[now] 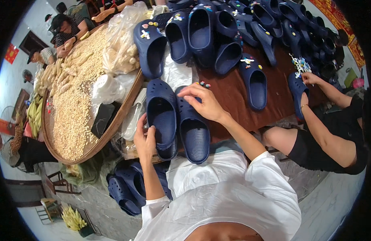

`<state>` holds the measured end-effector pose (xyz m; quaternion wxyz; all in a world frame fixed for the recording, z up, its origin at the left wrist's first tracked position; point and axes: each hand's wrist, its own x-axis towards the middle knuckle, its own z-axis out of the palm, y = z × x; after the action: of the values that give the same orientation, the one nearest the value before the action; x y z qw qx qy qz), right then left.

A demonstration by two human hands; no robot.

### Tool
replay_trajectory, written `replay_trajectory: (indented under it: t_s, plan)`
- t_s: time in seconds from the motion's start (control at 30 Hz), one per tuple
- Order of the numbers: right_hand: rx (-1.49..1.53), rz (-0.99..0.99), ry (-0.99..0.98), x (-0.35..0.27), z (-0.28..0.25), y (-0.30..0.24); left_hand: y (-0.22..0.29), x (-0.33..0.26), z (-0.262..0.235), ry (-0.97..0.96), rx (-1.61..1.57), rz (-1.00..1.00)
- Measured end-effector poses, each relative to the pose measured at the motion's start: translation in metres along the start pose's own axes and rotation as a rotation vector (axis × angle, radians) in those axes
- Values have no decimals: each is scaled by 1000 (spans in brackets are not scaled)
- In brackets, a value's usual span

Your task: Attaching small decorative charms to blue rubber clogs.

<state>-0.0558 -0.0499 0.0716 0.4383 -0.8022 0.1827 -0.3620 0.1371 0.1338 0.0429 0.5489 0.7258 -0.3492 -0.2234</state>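
A plain dark blue clog [161,114] with holes in its toe lies before me, partly over another clog [168,152]. My left hand [145,138] grips its left side, with the thumb by the rim. To its right rests a matching blue clog [194,138], heel toward me. My right hand [202,103] is over that clog's toe, fingers bent and drawn together with the thumb; whatever lies between the fingertips cannot be made out. A few small colourful charms [203,84] lie just beyond the right hand.
Many blue clogs [200,30], several with charms, crowd the table's far side. Brown cloth [229,116] covers the table. At left stands a wide woven tray [125,105] of corn kernels. On the right, a co-worker's hand [310,78] holds white charms by a clog. More clogs [127,184] lie below, left.
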Motion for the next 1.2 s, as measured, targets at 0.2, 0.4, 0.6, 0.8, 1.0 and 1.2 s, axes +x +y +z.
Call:
replay_trajectory:
  t_s: [0.2, 0.4, 0.6, 0.8, 1.0, 1.2]
  plan:
    - [-90, 236, 247, -48, -32, 51, 24, 7, -4, -98, 182, -51]
    - [-779, 202, 600, -69, -74, 95, 21, 2, -5, 18, 202, 148]
    - [-1013, 440, 530, -95, -102, 126, 36, -5, -2, 191, 306, 387]
    - [-1060, 415, 458, -96, -116, 120, 53, -22, 26, 263, 209, 640]
    - [-945, 288, 364, -112, -82, 83, 58, -46, 58, -62, 119, 785]
    - [-750, 276, 236, -140, -35, 39, 57, -41, 70, -189, 295, 766]
